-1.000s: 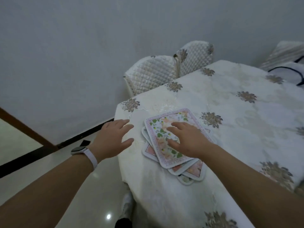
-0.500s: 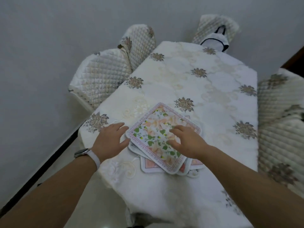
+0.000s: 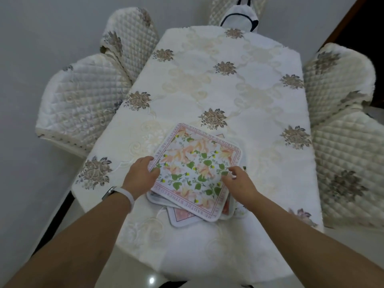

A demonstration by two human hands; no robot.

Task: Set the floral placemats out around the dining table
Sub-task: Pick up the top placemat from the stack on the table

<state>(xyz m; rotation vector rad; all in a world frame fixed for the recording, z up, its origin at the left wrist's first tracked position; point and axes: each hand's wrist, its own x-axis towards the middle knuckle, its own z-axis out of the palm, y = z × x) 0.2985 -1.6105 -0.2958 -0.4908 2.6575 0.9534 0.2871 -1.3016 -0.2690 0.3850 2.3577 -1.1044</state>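
A loose stack of square floral placemats (image 3: 195, 169) lies near the front end of the dining table (image 3: 228, 96), which is covered by a cream cloth with brown flower motifs. The top mat shows pink and green flowers inside a pink lettered border; corners of lower mats (image 3: 182, 218) stick out beneath it. My left hand (image 3: 141, 177), with a white watch band on the wrist, grips the top mat's left corner, thumb on top. My right hand (image 3: 239, 181) pinches the top mat at its right side, fingers curled on the surface.
Quilted cream chairs stand around the table: two on the left (image 3: 83, 104) (image 3: 128, 38), two on the right (image 3: 340, 80) (image 3: 353, 167), and one at the far end holding a white item with dark trim (image 3: 239, 19). Grey wall is on the left, glossy floor below.
The view has swung so the whole table lies ahead. My left hand moved from the cloth onto the top mat's left corner, and my right hand shifted to its right side.
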